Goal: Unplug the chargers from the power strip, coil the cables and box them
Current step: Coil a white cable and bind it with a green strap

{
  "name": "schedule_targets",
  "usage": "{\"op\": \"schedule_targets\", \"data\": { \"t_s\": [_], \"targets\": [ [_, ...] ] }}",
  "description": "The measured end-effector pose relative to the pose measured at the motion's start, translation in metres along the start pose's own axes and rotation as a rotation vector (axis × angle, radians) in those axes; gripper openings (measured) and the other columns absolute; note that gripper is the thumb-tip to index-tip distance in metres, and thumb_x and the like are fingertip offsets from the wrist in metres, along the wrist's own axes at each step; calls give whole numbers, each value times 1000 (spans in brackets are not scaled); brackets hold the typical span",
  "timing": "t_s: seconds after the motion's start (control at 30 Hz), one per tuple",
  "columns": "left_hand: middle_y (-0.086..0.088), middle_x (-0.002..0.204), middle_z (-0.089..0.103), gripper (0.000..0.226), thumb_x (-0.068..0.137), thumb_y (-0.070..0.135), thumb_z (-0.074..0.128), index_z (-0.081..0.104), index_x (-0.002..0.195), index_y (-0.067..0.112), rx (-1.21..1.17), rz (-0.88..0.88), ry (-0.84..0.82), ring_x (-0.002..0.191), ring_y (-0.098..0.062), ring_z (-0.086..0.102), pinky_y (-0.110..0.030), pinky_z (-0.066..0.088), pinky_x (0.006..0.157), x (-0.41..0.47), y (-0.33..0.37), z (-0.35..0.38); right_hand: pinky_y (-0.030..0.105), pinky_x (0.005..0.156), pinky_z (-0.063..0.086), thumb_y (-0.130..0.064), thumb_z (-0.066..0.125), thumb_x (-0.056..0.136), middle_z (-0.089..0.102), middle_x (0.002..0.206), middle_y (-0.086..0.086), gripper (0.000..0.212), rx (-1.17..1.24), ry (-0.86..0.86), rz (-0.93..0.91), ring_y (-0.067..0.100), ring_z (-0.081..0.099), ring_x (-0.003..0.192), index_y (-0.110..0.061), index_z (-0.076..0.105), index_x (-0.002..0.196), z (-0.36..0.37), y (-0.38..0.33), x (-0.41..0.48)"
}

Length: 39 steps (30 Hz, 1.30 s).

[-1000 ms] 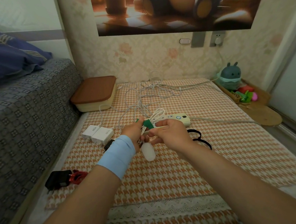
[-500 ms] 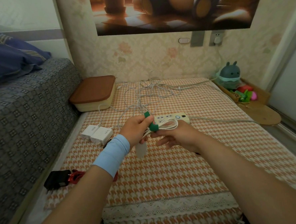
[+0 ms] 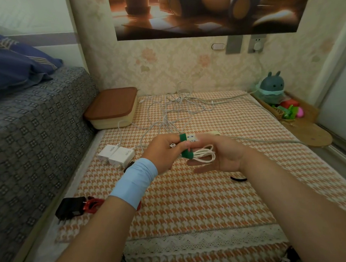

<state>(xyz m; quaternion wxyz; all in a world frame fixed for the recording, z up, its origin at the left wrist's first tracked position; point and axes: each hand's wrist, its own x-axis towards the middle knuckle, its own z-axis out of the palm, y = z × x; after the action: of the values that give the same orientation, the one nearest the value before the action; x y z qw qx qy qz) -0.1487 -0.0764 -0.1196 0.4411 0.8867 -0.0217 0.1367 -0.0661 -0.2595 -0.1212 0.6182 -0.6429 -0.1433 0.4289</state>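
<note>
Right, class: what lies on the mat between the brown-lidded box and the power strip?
A tangle of loose white cables lies between the brown-lidded box and the power strip, as the head view shows.

Two white chargers lie side by side on the bed cover. The first white charger (image 3: 108, 153) bears grey print reading "90W", turned sideways. The second white charger (image 3: 122, 157) reads "GaN". Markings on the power strip (image 3: 193, 138) are too small to read.

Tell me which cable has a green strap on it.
The coiled white cable gripped in the left hand; the other white cables sprawl loose, and the red cable lies by the black charger.
</note>
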Motion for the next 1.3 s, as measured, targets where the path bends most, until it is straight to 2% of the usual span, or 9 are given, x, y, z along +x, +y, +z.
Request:
{"op": "schedule_targets", "data": {
  "t_s": [0.1,0.23,0.37,0.47,0.6,0.87,1.03,1.17,1.3],
  "targets": [
    [-3,67,66,26,94,33,61,72,73,24,81,-19,-109,51,-28,59,-38,54,52,-2,-1,4,51,108,48,-15,68,93,76,111,6,24,-288,60,14,24,72,101,-17,75,116,5,1,3],
    [7,51,60,29,95,34,60,72,77,14,153,-173,-212,41,-21,59,-27,50,44,-3,-1,9,32,92,52,-20,82,82,78,100,-5,11,-596,295,-47,14,66,105,-24,83,92,12,3,6],
    [-14,68,63,41,98,34,54,59,78,0,199,-267,-156,40,-21,63,-25,47,42,0,1,17,35,72,48,-31,75,90,66,60,-12,14,-914,422,-156,11,58,65,-25,81,79,22,5,5],
    [-8,61,59,40,100,32,51,50,67,9,188,-313,-63,37,-21,61,-23,45,38,3,6,25,39,92,43,-33,64,95,70,71,-6,22,-1191,570,-254,10,58,67,-23,77,80,26,6,5],
    [-6,60,57,38,100,27,50,51,67,9,68,-416,24,31,-16,55,-17,37,32,5,9,33,39,81,53,-27,64,96,68,83,-8,17,-1081,598,-386,13,62,78,-28,68,79,25,9,1],
    [-19,77,59,33,100,29,53,59,82,3,-243,-625,88,35,-21,47,-18,38,33,8,4,24,12,73,43,-9,65,95,62,88,-8,11,-891,428,-691,4,57,86,-15,67,86,27,17,2],
    [-18,79,56,31,99,34,53,56,84,6,-343,-695,102,35,-19,47,-26,44,46,6,-3,17,23,77,52,-8,69,90,68,86,-4,8,-984,361,-851,6,63,82,-12,74,85,27,15,9],
    [-16,68,62,37,100,34,51,63,84,2,-233,-600,97,33,-18,51,-22,43,39,4,-3,12,34,72,56,-22,73,91,72,77,-4,17,-887,405,-701,11,67,73,-16,78,77,26,11,7],
    [-13,70,64,41,98,33,53,65,84,-3,-135,-406,37,41,-24,59,-30,48,45,3,-2,15,22,65,53,-19,84,81,74,75,-6,8,-719,334,-471,4,68,68,-23,77,79,17,6,-2]
  ]
}}
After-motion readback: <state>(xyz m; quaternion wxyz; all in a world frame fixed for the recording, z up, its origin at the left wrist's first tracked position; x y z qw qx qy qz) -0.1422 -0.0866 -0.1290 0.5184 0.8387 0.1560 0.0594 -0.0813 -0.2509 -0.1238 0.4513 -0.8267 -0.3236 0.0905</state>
